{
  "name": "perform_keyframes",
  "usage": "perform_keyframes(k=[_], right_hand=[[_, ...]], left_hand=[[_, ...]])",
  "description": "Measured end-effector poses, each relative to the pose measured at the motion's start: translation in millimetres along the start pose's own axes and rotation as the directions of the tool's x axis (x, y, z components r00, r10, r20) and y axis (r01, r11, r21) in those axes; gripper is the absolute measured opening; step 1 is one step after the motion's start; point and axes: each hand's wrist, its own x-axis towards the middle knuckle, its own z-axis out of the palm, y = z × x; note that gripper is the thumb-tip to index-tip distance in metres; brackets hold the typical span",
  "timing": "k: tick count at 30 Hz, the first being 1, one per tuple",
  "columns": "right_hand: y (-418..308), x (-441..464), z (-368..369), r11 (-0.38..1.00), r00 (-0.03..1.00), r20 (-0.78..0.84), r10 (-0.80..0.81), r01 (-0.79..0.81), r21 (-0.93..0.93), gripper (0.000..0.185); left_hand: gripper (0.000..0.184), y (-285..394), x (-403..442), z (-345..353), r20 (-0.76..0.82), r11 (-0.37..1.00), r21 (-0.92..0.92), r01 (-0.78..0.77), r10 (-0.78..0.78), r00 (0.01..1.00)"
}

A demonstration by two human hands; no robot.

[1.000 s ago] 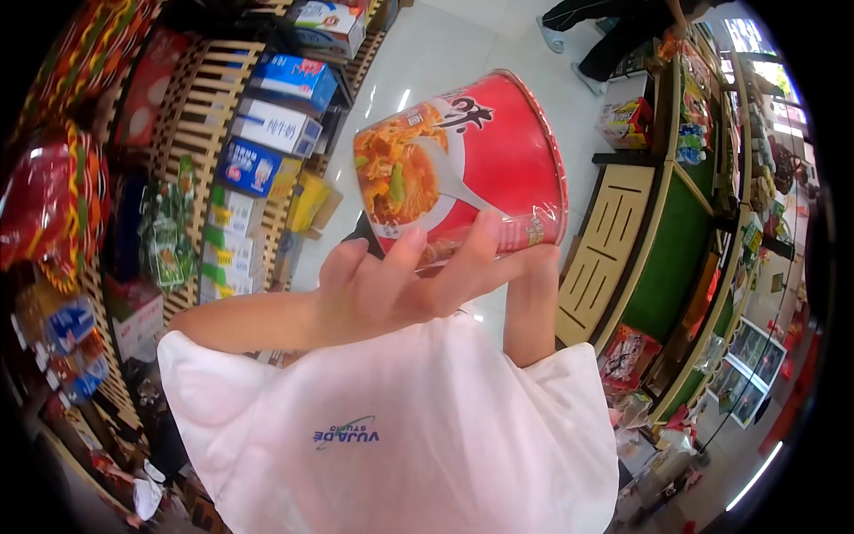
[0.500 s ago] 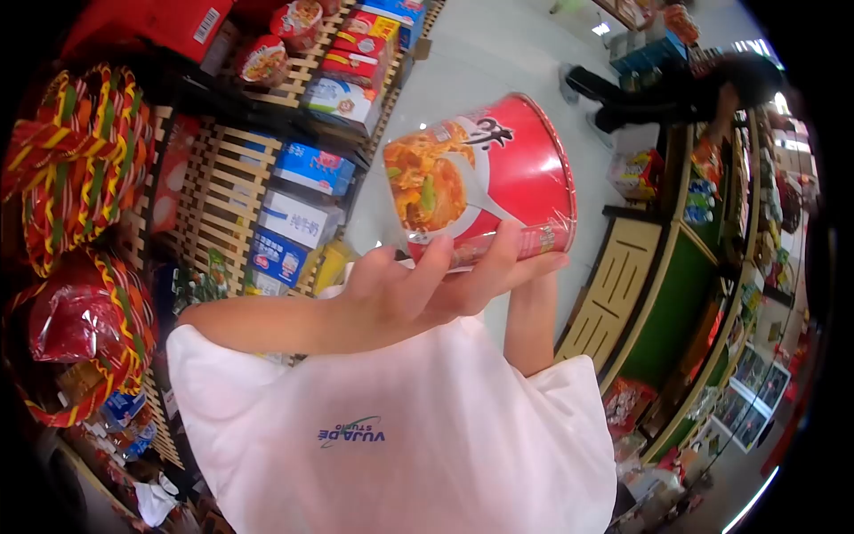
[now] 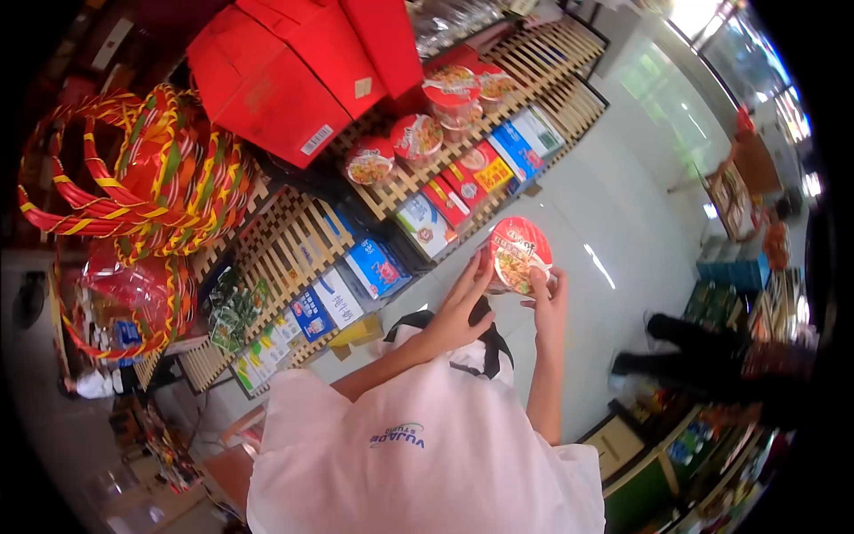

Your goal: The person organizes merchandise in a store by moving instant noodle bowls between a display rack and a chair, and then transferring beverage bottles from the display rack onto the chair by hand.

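Observation:
A red instant noodle cup [image 3: 514, 247] is held in front of my chest, its printed lid tilted up toward me. My left hand [image 3: 465, 310] presses its fingers against the cup's left side. On the right, my right hand [image 3: 549, 307] grips the lower right edge, with the thumb over the lid's rim. The underside of the cup is hidden. Several similar noodle cups [image 3: 416, 139] stand on the slatted shelf [image 3: 556, 49] beyond my left hand.
Boxed cartons [image 3: 374, 265] line the lower shelf on the left. Large red boxes [image 3: 276, 76] sit above, beside colourful woven baskets [image 3: 156, 191]. Pale tiled floor [image 3: 578, 214] lies beyond the cup. A person in dark trousers [image 3: 694, 351] is at the right near more shelving.
The noodle cup has moved down and away from the camera and turned from its side to lid-up. My right hand has come into view on it. The view has swung toward the left shelves.

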Motion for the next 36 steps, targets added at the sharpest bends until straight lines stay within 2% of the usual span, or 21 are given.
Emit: perform_keyframes(k=[8,10,13,14,16,18,19,20,21,22,23,24,26,27,28,29,30,32,33,35,36], right_hand=[[-9.2,124.5,105.1,0.965,0.931,0.335,-0.143,0.206,-0.162,0.054],[-34.0,135.7,150.8,0.968,0.86,0.459,-0.224,0.251,0.002,0.052],[-27.3,170.0,226.2,0.873,0.773,0.51,-0.378,0.481,-0.083,0.049],[-24.1,178.6,250.6,0.928,0.741,0.577,-0.344,0.363,0.086,0.051],[-11.7,195.3,292.4,0.841,0.706,0.564,-0.428,0.54,-0.036,0.052],[14.4,211.4,325.3,0.882,0.7,0.611,-0.37,0.472,-0.006,0.051],[23.4,217.5,333.3,0.866,0.691,0.65,-0.317,0.49,-0.099,0.049],[19.3,208.4,331.0,0.852,0.688,0.633,-0.354,0.516,-0.084,0.05],[59.7,229.0,340.1,0.88,0.651,0.675,-0.346,0.474,-0.007,0.049],[37.3,205.2,324.9,0.809,0.643,0.674,-0.363,0.577,-0.115,0.042],[50.8,188.2,314.0,0.893,0.614,0.725,-0.314,0.45,0.005,0.039],[66.2,172.7,301.2,0.952,0.58,0.771,-0.262,0.286,0.108,0.037],[110.0,139.2,284.4,0.979,0.604,0.795,-0.062,-0.117,0.166,0.04],[110.1,101.0,265.6,0.989,0.586,0.81,0.02,-0.129,0.069,0.043],[106.7,60.5,248.4,0.99,0.565,0.819,0.102,-0.137,-0.028,0.046],[91.5,-5.4,239.0,0.967,0.542,0.803,0.248,-0.19,-0.171,0.046],[113.5,-38.1,228.0,0.905,0.261,0.919,0.296,-0.383,-0.183,0.043],[96.5,-123.6,248.2,0.834,0.257,0.846,0.468,-0.445,-0.326,0.038],[131.1,-129.9,255.2,0.849,0.129,0.9,0.417,-0.41,-0.334,0.034],[138.4,-213.5,257.7,0.886,0.169,0.906,0.388,-0.339,-0.316,0.034],[137.8,-246.2,262.4,0.897,0.158,0.914,0.373,-0.314,-0.311,0.035]], left_hand=[[0.079,-74.3,56.7,-27.6,-0.447,0.991,-0.023,0.128,-0.125,0.886],[0.075,-88.0,71.6,-51.0,-0.544,0.947,-0.26,0.189,-0.306,0.782],[0.076,-118.9,90.3,-95.6,-0.659,0.918,-0.389,0.077,-0.336,0.673],[0.075,-125.3,96.0,-111.0,-0.691,0.914,-0.406,0.015,-0.318,0.649],[0.07,-148.6,100.1,-137.6,-0.764,0.942,-0.331,-0.045,-0.24,0.599],[0.068,-178.3,92.8,-159.1,-0.734,0.93,-0.363,0.056,-0.323,0.598],[0.066,-192.3,86.8,-167.4,-0.712,0.894,-0.376,0.243,-0.446,0.542],[0.064,-205.3,78.3,-168.4,-0.77,0.934,-0.195,0.299,-0.335,0.543],[0.065,-201.1,76.9,-164.6,-0.777,0.952,-0.307,-0.018,-0.239,0.583],[0.064,-167.2,71.1,-164.6,-0.781,0.962,-0.184,0.203,-0.269,0.563],[0.055,-186.9,48.0,-156.1,-0.734,0.969,-0.134,0.21,-0.239,0.636],[0.044,-154.6,34.7,-143.6,-0.821,0.904,0.136,0.405,-0.125,0.556],[0.053,-144.1,-25.5,-108.5,-0.627,0.915,-0.382,0.131,-0.361,0.69],[0.058,-136.9,-60.5,-92.9,-0.478,0.743,-0.67,0.003,-0.434,0.764],[0.057,-96.2,-97.3,-91.1,-0.422,0.718,-0.692,0.076,-0.487,0.765],[0.056,-90.1,-132.1,-73.2,-0.46,0.629,-0.774,-0.075,-0.476,0.749],[0.056,-67.5,-169.0,-62.0,-0.482,0.513,-0.836,-0.193,-0.519,0.707],[0.053,-44.4,-210.3,-75.0,-0.481,0.397,-0.873,-0.284,-0.6,0.64],[0.051,-39.8,-234.0,-79.7,-0.481,0.293,-0.874,-0.388,-0.644,0.596],[0.051,-10.5,-312.1,-77.7,-0.548,0.532,-0.824,-0.194,-0.66,0.514],[0.051,-8.6,-338.7,-74.7,-0.565,0.539,-0.814,-0.217,-0.648,0.511]])
